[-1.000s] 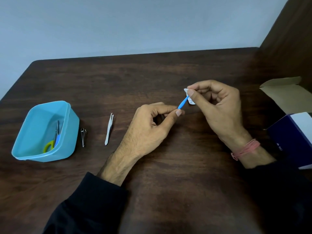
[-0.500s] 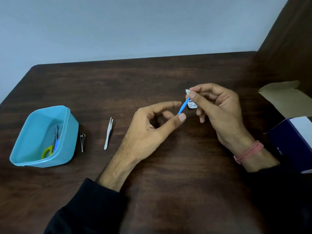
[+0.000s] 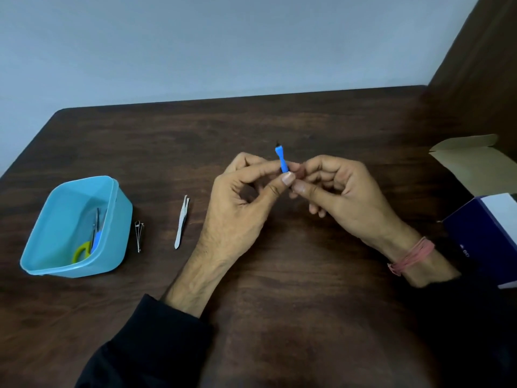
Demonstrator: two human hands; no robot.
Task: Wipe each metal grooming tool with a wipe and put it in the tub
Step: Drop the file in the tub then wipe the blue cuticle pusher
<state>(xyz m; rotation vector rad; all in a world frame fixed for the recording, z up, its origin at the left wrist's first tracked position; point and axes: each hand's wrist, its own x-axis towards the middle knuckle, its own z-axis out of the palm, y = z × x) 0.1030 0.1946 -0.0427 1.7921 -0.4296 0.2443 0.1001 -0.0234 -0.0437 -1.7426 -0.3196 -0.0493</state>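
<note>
My left hand pinches the lower end of a small blue-handled tool, which stands upright with its dark metal tip pointing away from me. My right hand is closed right beside it, fingertips touching the tool's base. The white wipe is hidden inside those fingers. On the table to the left lie silver tweezers and a small nail clipper. Further left, the light blue tub holds yellow-handled scissors and another blue-handled tool.
A dark blue and white box with an open cardboard flap sits at the table's right edge. A dark wooden panel rises at the far right. A pale wall runs behind the table.
The blue tool has turned from slanted to upright, tip now bare. My right hand slid from the tip down to the tool's base, and the wipe is no longer visible.
</note>
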